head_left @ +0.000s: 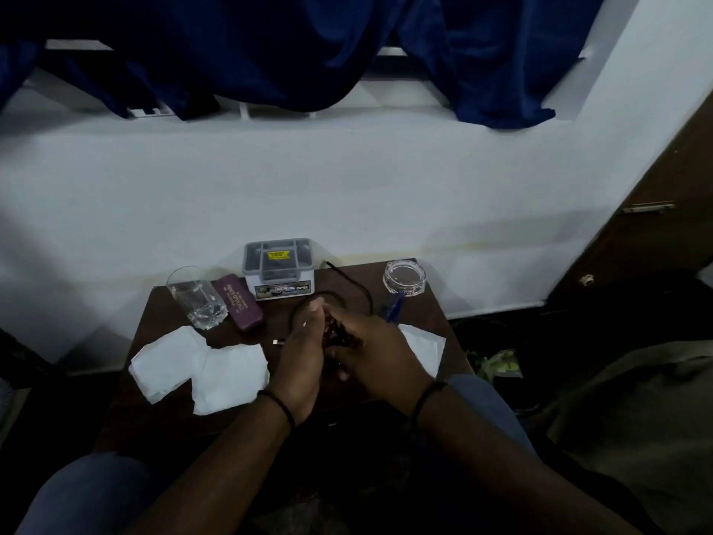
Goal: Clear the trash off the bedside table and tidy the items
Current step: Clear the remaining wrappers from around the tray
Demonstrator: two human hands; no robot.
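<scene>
Both hands meet over the middle of the dark wooden bedside table (pixel 162 411). My left hand (pixel 301 357) and my right hand (pixel 374 353) together grip a small crumpled dark red wrapper (pixel 335 334). Two white tissues (pixel 169 362) (pixel 229 378) lie on the table's left side, and a third white paper (pixel 422 347) shows from behind my right hand. A black cable (pixel 347 281) loops across the table behind my hands; its plug end (pixel 278 342) lies beside my left hand.
At the table's back stand a drinking glass (pixel 196 299), a maroon glasses case (pixel 239 303), a grey-and-white organiser box (pixel 279 270) and a glass ashtray (pixel 404 278). A blue pen (pixel 394 307) lies near the ashtray. A white wall is behind, dark furniture to the right.
</scene>
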